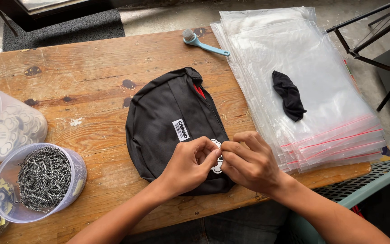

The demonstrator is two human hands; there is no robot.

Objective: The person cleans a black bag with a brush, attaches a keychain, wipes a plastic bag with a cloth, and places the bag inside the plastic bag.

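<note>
Both hands, left hand [189, 161] and right hand [248, 160], pinch a white charm [216, 163] on the black bag [168, 122]; each grip is closed on it. A white rectangular label [181, 129] sits mid-bag; clear red-striped zip bags [303, 86] are stacked to the right.

black bag [168, 122] — flat on wooden table | white cloud-shaped charm [216, 156] — at its near edge

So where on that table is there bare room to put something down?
The widest bare wood lies between the black bag, the tubs at the left edge and the blue brush. A narrow strip runs along the near edge. The right side is covered by plastic bags; both hands crowd the bag's near end.
</note>
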